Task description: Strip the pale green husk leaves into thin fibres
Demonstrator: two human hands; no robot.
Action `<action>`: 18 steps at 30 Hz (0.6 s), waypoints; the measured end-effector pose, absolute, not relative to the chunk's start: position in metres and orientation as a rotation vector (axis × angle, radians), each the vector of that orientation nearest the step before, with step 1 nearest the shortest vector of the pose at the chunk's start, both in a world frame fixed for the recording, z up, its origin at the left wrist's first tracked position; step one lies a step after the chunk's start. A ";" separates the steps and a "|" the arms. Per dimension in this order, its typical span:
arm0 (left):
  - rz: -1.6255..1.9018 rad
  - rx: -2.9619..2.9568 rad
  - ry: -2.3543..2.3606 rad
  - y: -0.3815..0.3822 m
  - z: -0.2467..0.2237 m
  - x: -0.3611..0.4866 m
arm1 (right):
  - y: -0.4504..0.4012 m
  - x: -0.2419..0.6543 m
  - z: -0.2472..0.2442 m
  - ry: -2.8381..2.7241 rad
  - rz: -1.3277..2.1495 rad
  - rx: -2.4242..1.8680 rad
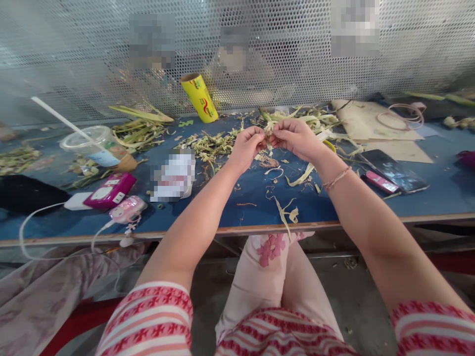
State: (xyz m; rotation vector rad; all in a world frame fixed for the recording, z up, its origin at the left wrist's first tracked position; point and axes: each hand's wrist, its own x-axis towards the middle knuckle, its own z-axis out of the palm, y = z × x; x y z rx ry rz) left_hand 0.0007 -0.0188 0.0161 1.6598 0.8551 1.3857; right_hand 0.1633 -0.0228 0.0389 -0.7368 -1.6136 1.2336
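Note:
My left hand (pixel 245 147) and my right hand (pixel 297 139) meet above the blue table. Their fingertips pinch a small pale piece of plant (pixel 269 130) between them, mostly covered by the fingers. Left of them lies a heap of greenish-yellow plant scraps (pixel 213 147). Behind and beside my right hand are longer pale leaf strips (pixel 321 120). Below the fingers sits a small tangle of brown strands (pixel 267 160). A twisted dry strip (pixel 282 216) hangs over the table's front edge.
A yellow wrap roll (pixel 200 98) stands tilted by the perforated metal screen (pixel 282 64). To the left are a plastic cup with a straw (pixel 100 148), a magenta power adapter (pixel 110 190) and white cables. A phone (pixel 395 170) and cardboard (pixel 371 121) lie right.

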 end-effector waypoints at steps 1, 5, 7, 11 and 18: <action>1.401 1.673 0.857 -0.019 0.016 0.001 | -0.022 0.163 0.038 -1.614 1.240 -0.737; 1.447 1.794 0.864 -0.019 0.015 -0.001 | -0.021 0.161 0.035 -1.624 1.265 -0.716; 1.470 1.842 0.863 -0.019 0.016 -0.003 | -0.021 0.161 0.033 -1.641 1.265 -0.704; 1.488 1.857 0.880 -0.018 0.014 -0.004 | -0.019 0.159 0.029 -1.706 1.138 -0.748; 1.500 1.702 0.869 -0.011 0.006 0.002 | -0.016 0.158 0.026 -1.719 1.050 -0.741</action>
